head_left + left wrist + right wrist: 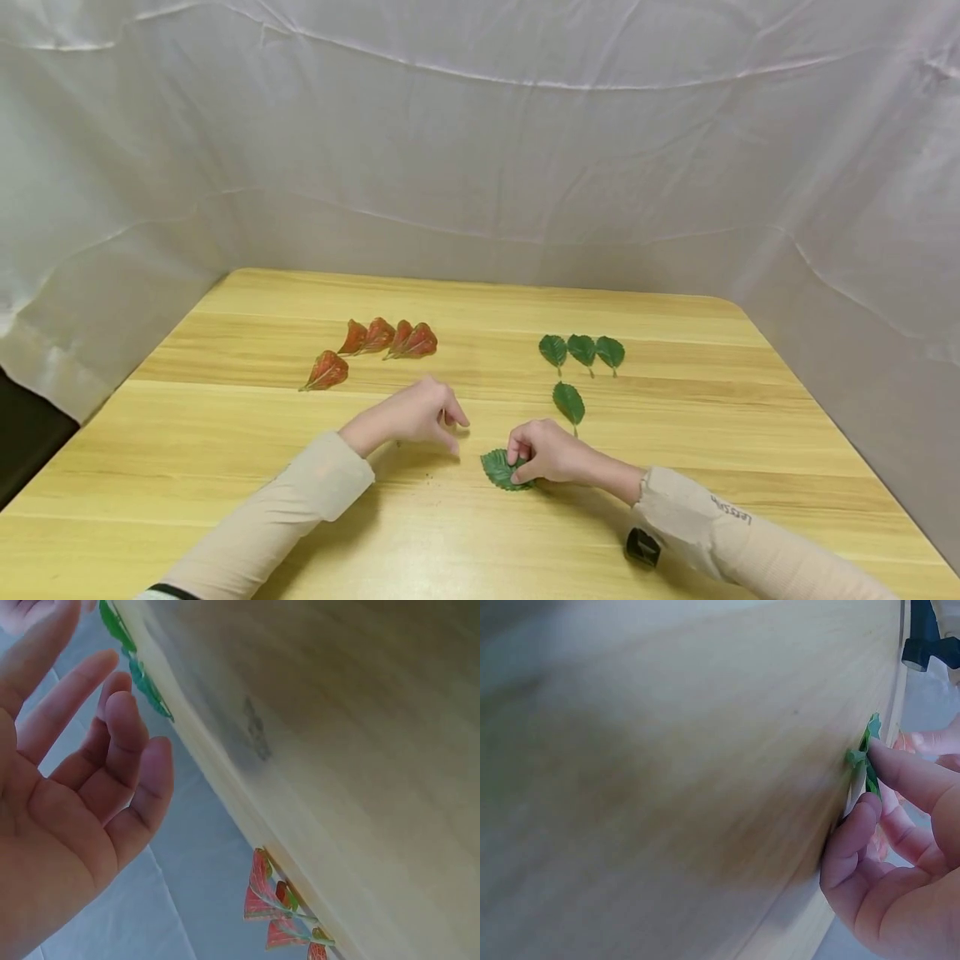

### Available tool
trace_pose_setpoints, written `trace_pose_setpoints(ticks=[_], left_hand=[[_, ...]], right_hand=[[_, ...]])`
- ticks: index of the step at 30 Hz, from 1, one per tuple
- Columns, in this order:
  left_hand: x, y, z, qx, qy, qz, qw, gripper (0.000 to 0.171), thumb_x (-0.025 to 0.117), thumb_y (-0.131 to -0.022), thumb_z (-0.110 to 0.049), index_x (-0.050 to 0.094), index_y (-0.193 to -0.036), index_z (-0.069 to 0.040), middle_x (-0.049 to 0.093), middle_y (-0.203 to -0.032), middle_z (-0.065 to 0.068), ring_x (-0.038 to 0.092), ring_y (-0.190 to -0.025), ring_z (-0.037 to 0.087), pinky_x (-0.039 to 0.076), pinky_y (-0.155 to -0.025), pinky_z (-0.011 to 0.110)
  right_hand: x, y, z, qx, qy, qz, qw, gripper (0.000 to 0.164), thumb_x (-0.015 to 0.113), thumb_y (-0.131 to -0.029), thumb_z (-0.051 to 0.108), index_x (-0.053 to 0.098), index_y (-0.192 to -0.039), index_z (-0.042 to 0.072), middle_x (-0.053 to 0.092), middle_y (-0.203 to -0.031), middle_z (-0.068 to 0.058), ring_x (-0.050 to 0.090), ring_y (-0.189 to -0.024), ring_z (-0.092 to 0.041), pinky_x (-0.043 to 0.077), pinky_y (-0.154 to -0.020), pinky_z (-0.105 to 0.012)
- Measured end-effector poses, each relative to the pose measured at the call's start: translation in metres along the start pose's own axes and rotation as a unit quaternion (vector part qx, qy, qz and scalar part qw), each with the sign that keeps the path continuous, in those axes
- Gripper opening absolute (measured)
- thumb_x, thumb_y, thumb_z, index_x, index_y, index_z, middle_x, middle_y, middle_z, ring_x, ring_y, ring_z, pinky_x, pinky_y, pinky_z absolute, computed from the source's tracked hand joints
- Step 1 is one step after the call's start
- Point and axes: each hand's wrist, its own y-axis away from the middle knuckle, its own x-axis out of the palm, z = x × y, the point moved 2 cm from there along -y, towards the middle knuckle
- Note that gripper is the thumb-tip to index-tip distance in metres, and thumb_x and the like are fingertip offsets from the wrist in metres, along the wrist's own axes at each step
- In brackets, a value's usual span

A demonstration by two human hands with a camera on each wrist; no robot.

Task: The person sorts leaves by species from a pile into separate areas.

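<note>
My right hand (551, 454) pinches a green artificial leaf (495, 469) low over the table, with thumb and fingertips at the leaf's right side. In the right wrist view, the leaf (873, 729) shows edge-on between the fingers. To the left of it, my left hand (414, 414) hovers over the wood with fingers loosely bent and nothing in them; the left wrist view shows its bare palm (67, 817). A single green leaf (569, 402) lies just beyond the right hand. Three more, among them a left one (553, 351), form a row behind it.
Several red leaves lie at the back left of the wooden table (247, 350), one red leaf (327, 371) nearer than the others. Pale fabric (480, 167) hangs behind the table and along both sides. A small black device (642, 547) sits under the right wrist.
</note>
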Motion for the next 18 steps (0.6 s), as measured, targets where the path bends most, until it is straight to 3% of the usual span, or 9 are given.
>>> trace_pose_setpoints(ticks=[8,14,18], left_hand=[[0.0043,-0.0006,-0.0034,-0.025,-0.015,0.033,0.9990,0.040,0.082,-0.060,-0.026,0.071,-0.092,-0.005,0.063,-0.080,-0.003,0.051,-0.067,0.008,0.043,-0.061,0.020],[0.0066,-0.0005,-0.0056,-0.023,-0.021,0.057,0.9979,0.040,0.082,-0.060,-0.026,0.072,-0.093,-0.005,0.054,-0.062,-0.005,0.038,-0.054,0.004,0.036,-0.053,0.019],[0.0080,-0.0005,-0.0057,-0.024,-0.016,0.061,0.9977,0.040,0.082,-0.061,-0.020,0.070,-0.095,-0.003,0.059,-0.069,-0.005,0.041,-0.057,0.004,0.038,-0.055,0.019]], right_hand=[[-0.0009,0.0000,-0.0007,0.000,-0.006,0.001,1.000,0.017,0.074,-0.069,0.002,0.059,-0.072,0.007,0.047,-0.064,0.005,0.042,-0.060,-0.009,0.039,-0.055,-0.022],[-0.0011,-0.0006,-0.0030,-0.005,-0.015,0.004,1.000,0.017,0.074,-0.069,0.002,0.059,-0.072,0.007,0.047,-0.063,0.005,0.042,-0.060,-0.008,0.038,-0.055,-0.021],[-0.0015,-0.0006,-0.0043,-0.004,-0.021,0.007,1.000,0.016,0.074,-0.069,0.001,0.059,-0.073,0.007,0.047,-0.062,0.006,0.042,-0.058,-0.007,0.038,-0.053,-0.021]])
